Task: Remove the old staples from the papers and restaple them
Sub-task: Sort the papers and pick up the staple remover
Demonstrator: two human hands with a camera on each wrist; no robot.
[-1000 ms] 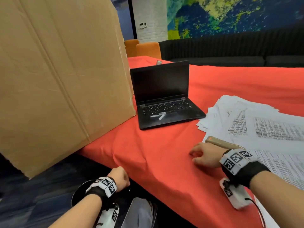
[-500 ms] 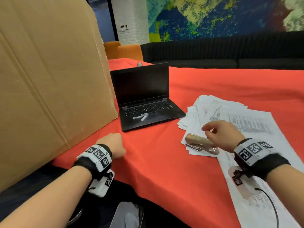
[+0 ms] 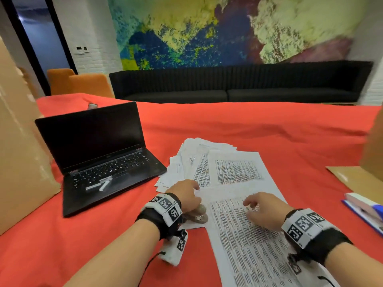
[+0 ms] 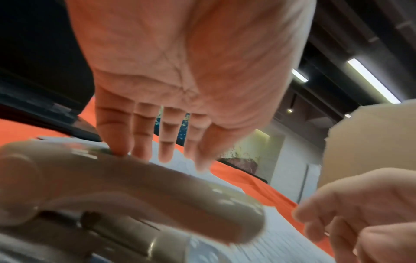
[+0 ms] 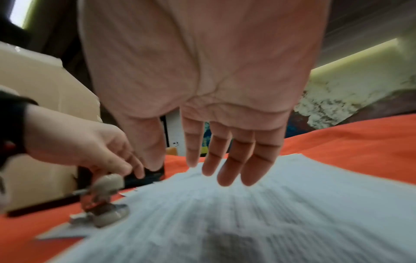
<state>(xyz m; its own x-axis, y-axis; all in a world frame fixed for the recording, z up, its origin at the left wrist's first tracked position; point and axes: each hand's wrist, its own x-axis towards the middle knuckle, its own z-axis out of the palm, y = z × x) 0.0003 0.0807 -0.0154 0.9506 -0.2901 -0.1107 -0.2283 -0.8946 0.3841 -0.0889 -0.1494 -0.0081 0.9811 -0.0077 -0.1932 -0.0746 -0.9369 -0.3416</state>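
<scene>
**Both hands now over the papers**

Since half a second ago the left hand [image 3: 187,195] has come across from the counter's near-left edge to the beige stapler [image 3: 200,215], and the right hand [image 3: 264,212] has left the stapler for the printed sheets.

Largest first: the counter under a red-orange cloth [image 3: 269,129] fills the view. At its left edge a tall brown cardboard box [image 3: 18,162] stands upright, and a second piece of brown cardboard [image 3: 360,179] lies at the right edge. An open black laptop with a dark screen [image 3: 97,154] sits just beside the big box, left of centre. A fanned spread of white printed papers [image 3: 234,170] lies across the middle, reaching down to the near edge, its left side close to the laptop's corner. A pink and blue stationery stack [image 3: 364,210] rests at the right edge, near the front.

The stapler sits on the left margin of the papers, near the front. The left hand hovers over it, released, its fingers [image 4: 119,135] straight; one fingertip appears to touch the stapler's top, though blur leaves that unsure. The right hand hangs just above the nearest sheet, released too, fingers [image 5: 227,160] loosely extended, grasping nothing.
</scene>
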